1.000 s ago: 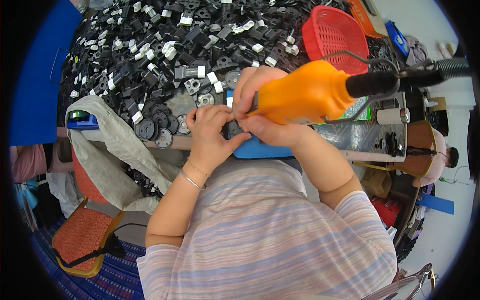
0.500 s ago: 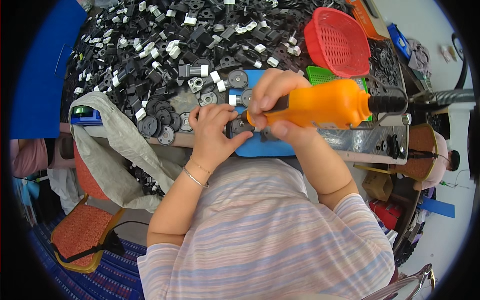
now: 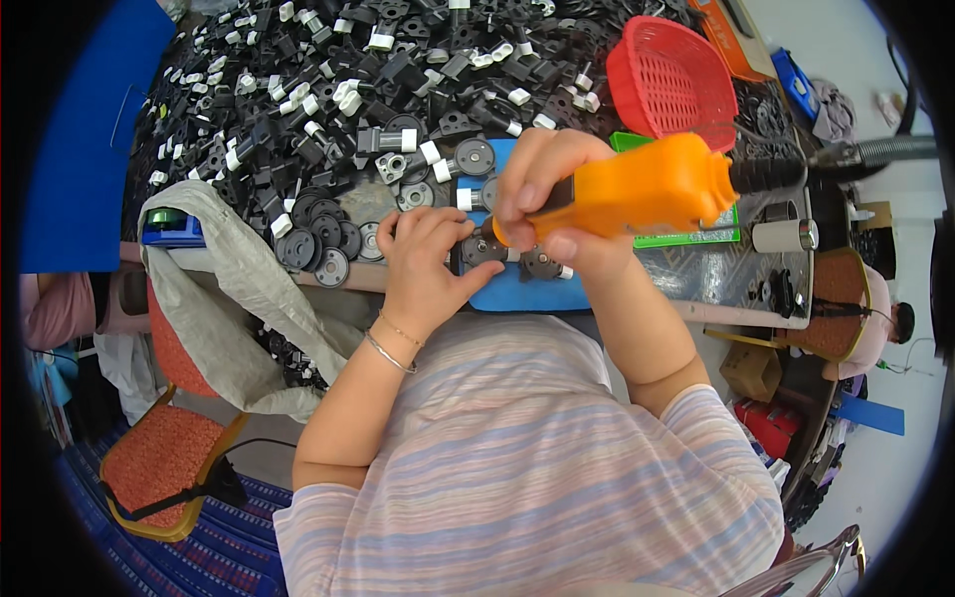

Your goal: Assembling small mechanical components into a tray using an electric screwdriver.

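Observation:
My right hand [image 3: 557, 189] grips an orange electric screwdriver [image 3: 647, 189], its black tail end toward the right. The tool's front end points down and left at a round black plastic part [image 3: 484, 249] on a blue mat [image 3: 527, 296]; the exact tip is hard to make out. Against the left side of that part, my left hand [image 3: 426, 257] holds it between thumb and fingers. A second round black part [image 3: 540, 264] lies just right of it, below my right hand. More discs with white pieces lie on the mat's far part.
A large heap of black and white plastic parts [image 3: 328, 90] covers the far table. Loose discs [image 3: 323, 234] lie left of my left hand. A red basket [image 3: 671, 80] and green tray [image 3: 686, 237] stand right. A grey hose [image 3: 885, 151] reaches toward the screwdriver's tail.
The screwdriver's body has shifted slightly up and left with my right hand, uncovering the second round black part and more of the green tray. My left hand has stayed in place.

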`<state>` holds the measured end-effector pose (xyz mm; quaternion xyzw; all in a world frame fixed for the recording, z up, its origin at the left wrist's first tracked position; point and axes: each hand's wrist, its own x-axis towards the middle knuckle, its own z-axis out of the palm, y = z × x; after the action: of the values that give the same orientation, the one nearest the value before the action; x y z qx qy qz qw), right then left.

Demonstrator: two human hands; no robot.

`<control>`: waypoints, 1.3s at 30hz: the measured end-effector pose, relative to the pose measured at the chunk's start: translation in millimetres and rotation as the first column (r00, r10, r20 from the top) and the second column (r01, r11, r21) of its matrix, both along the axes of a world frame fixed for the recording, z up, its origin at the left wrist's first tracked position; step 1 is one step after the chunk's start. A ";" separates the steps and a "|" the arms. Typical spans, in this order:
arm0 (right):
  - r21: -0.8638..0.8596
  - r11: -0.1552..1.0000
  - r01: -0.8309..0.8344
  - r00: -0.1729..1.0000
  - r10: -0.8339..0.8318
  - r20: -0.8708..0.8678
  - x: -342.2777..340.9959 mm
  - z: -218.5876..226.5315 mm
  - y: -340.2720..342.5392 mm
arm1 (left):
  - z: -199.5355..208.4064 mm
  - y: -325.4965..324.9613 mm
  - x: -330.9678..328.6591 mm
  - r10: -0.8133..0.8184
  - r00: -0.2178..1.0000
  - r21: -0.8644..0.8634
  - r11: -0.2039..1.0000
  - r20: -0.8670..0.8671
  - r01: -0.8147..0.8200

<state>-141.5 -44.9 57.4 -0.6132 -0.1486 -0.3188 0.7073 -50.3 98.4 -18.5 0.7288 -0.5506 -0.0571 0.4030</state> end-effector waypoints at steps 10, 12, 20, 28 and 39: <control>0.031 0.999 0.035 0.999 -0.034 -0.041 -2.5 36.5 -14.5 | -1.2 0.5 0.4 -0.009 1.000 0.015 1.000 -0.008 0.009; 0.032 0.998 0.048 0.994 -0.045 -0.105 -7.1 29.3 -13.4 | -1.6 1.4 0.2 -0.013 1.000 0.004 1.000 0.015 0.013; 0.158 0.984 0.082 0.992 -0.065 -0.112 -14.4 11.1 -0.9 | 1.9 3.1 -2.2 -0.025 0.998 -0.076 0.997 0.051 0.029; 0.234 0.969 0.075 0.997 -0.068 -0.039 -12.4 9.7 0.7 | 0.8 1.5 0.1 -0.038 0.999 -0.083 0.996 0.005 0.039; 0.206 0.974 0.095 0.995 -0.092 -0.023 -15.8 22.2 2.2 | 4.3 -6.6 -5.2 -0.010 0.998 -0.088 0.996 -0.064 0.005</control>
<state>-157.3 -42.6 79.6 -0.5448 -0.0809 -0.3613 0.7524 -55.6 91.8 -14.2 0.7062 -0.5420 -0.0580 0.4519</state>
